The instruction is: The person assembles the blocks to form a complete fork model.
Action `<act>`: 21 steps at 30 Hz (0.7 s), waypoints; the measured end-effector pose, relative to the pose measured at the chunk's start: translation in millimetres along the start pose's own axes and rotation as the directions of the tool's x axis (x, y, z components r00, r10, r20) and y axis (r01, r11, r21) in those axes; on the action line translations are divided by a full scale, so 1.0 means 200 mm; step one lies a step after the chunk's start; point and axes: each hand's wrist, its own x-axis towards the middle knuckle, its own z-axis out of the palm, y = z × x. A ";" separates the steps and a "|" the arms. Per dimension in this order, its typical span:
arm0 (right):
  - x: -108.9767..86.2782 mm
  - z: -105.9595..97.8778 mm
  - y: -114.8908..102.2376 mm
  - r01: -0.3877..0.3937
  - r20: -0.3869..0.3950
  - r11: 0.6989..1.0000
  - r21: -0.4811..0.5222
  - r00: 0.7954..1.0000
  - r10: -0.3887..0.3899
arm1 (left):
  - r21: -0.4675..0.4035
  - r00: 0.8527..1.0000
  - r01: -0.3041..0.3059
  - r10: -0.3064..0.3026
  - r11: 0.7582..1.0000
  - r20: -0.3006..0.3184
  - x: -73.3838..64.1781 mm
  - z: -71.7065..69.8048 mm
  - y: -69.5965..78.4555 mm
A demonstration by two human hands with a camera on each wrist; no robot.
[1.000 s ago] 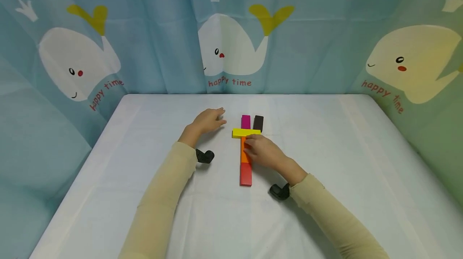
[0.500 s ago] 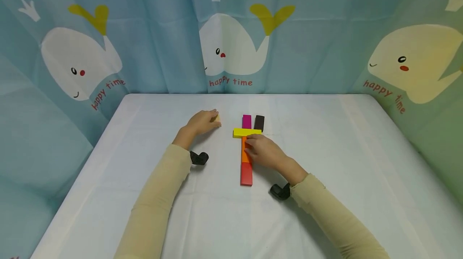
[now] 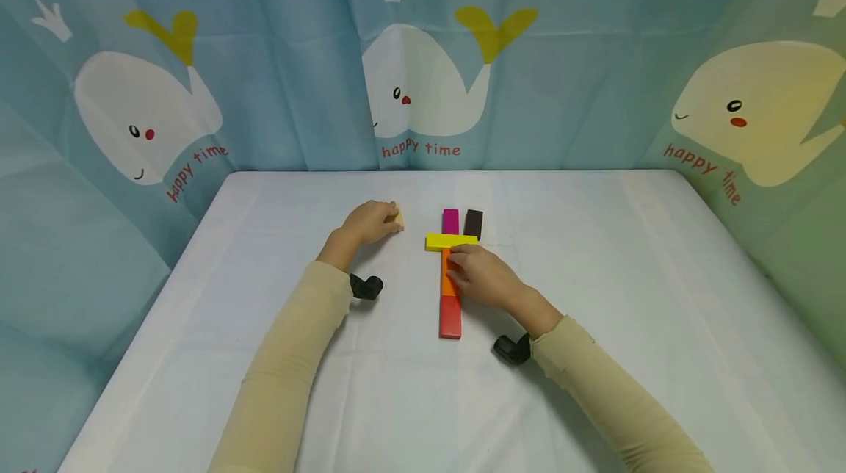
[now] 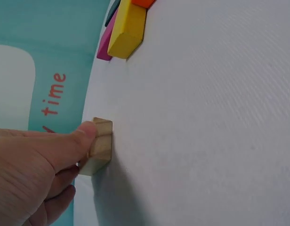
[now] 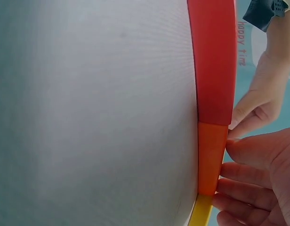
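My left hand [image 3: 365, 223] pinches a small plain wooden block [image 4: 100, 146] between thumb and fingers, left of the coloured blocks. In the left wrist view the block stands at the tabletop with its shadow beside it. My right hand [image 3: 487, 278] rests its fingertips along the orange block [image 3: 446, 275], fingers fairly straight and partly covering it. A red block [image 3: 450, 319] lies end to end with the orange one on the near side. Across the orange block's far end lies a yellow block [image 3: 441, 242], close to the right fingertips.
Behind the yellow block are a magenta block [image 3: 451, 221] and, just right of it, a dark brown block [image 3: 473, 223]. A white cloth covers the table [image 3: 595, 238]. A blue-green curtain [image 3: 297, 91] with whale prints hangs along the back and sides.
The left hand has drawn slightly left and down from its earlier outstretched position, and the wooden block now shows in its pinch. The right hand and coloured blocks have stayed put.
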 end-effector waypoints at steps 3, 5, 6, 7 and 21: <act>0.00 0.00 0.00 -0.004 0.000 1.000 0.000 1.000 0.004 | 0.010 1.000 -0.022 0.022 1.000 0.008 0.00 0.00 0.01; 0.00 0.00 0.00 -0.008 0.003 1.000 0.000 1.000 0.008 | 0.019 0.999 -0.033 0.033 0.999 0.009 0.01 0.00 0.01; 0.00 0.00 0.00 -0.011 0.005 1.000 0.002 1.000 0.011 | 0.026 0.999 -0.036 0.036 0.999 0.006 0.01 0.00 0.01; 0.00 0.00 0.00 -0.014 0.008 1.000 0.002 1.000 0.014 | 0.028 0.999 -0.036 0.036 0.999 0.005 0.01 0.00 0.01; 0.00 0.00 0.00 -0.013 0.010 1.000 0.008 1.000 0.013 | 0.044 0.998 -0.055 0.054 0.998 0.035 0.04 0.01 0.05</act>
